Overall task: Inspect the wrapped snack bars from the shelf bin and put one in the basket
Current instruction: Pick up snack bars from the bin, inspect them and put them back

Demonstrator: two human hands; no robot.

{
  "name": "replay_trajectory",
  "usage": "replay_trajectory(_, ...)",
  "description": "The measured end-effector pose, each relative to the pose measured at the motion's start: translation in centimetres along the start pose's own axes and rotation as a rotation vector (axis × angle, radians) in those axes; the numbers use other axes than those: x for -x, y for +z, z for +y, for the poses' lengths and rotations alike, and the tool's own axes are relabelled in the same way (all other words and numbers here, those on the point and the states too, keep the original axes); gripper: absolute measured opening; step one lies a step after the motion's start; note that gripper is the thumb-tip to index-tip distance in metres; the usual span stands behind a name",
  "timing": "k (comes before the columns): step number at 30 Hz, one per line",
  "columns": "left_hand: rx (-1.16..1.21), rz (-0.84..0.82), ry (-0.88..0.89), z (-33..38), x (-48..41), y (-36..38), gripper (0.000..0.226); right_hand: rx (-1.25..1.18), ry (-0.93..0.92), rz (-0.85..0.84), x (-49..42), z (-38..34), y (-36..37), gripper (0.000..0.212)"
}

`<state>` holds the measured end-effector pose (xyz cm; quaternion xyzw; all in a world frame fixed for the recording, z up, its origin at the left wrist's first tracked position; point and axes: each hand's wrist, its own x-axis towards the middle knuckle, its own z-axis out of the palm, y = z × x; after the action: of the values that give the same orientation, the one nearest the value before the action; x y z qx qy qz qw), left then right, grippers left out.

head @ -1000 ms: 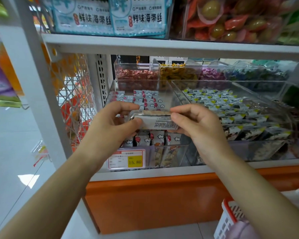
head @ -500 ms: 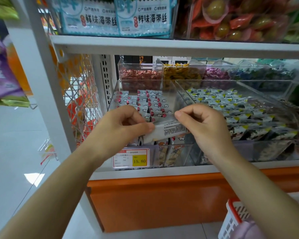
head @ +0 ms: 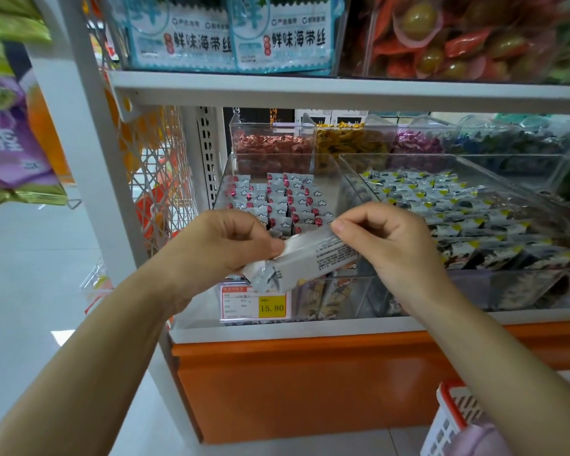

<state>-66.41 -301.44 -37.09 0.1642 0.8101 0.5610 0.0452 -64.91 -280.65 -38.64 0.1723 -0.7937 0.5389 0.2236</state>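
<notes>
I had the snack bar (head: 305,258) pinched in both hands in front of the clear shelf bin (head: 278,179), its printed white side facing me and the bar tilted, lower at its left end. My left hand (head: 221,248) gripped the left end; my right hand (head: 392,245) closed on the upper right edge. The basket (head: 451,419) sat low right, its price tag (head: 257,302) reading 15.80 below.

Left hand (head: 224,245) and right hand (head: 389,245) pinch a tilted snack bar (head: 306,258) before the clear bin (head: 329,291).
</notes>
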Motion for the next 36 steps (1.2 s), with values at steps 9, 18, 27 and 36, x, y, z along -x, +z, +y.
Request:
replay_trajectory(9,-0.209,0.054,0.072,0.0,0.2,0.8,0.032,-0.020,0.113,0.042,-0.1,0.5,-0.1,0.013)
replay_trajectory(18,-0.212,0.076,0.176,-0.1,-0.1,1.1,0.010,-0.344,0.363,-0.112,-1.4,0.6,-1.9,0.017)
replay_trajectory(27,-0.216,0.332,0.187,-0.9,-1.0,1.6,0.013,-0.231,0.235,-0.192,-0.4,0.7,-0.1,0.043)
replay_trajectory(36,-0.864,0.482,0.308,-0.7,-3.3,-0.1,0.044,-0.089,0.208,0.136,-7.4,1.2,1.3,0.019)
